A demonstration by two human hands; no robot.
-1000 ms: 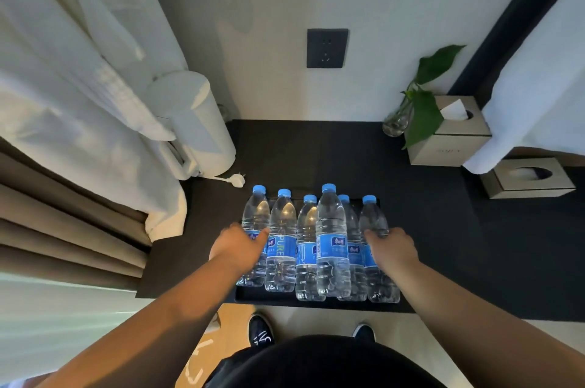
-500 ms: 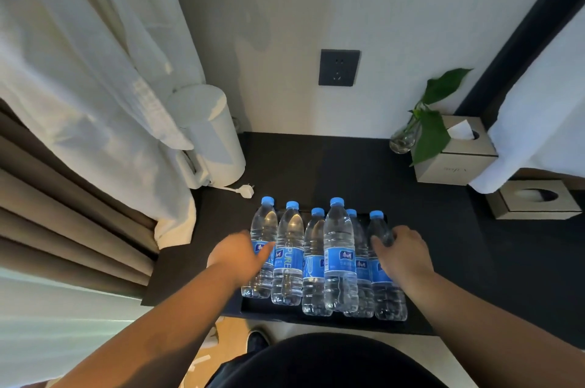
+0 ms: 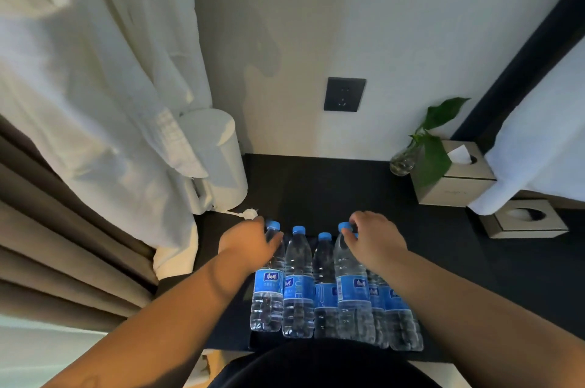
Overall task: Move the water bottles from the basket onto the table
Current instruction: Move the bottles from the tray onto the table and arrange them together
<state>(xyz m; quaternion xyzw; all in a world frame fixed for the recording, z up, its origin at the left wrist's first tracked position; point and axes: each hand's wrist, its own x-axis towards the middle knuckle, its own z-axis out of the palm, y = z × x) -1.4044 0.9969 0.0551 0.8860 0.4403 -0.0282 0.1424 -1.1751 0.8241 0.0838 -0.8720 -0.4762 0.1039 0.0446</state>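
Clear, glossy plastic bottles (image 3: 297,286) with ribbed walls, smooth blue plastic caps (image 3: 298,230) and shiny blue film labels stand on a matt black surface (image 3: 316,191). Left of the bottles is a smooth white plastic kettle (image 3: 218,166) with a satin finish, a crinkled white cloth curtain (image 3: 95,86) and heavier, matt brown cloth drapes (image 3: 63,261). Behind the bottles, a dark matt plastic socket plate (image 3: 344,94) sits on a smooth painted wall (image 3: 316,23). To their right are a clear glass vase (image 3: 400,162), glossy green leaves (image 3: 432,159) and a matt beige tissue box (image 3: 456,188).

Water bottles (image 3: 329,286) in basket (image 3: 257,338) at table (image 3: 316,191) front, kettle (image 3: 218,159) left, plant (image 3: 433,147) right
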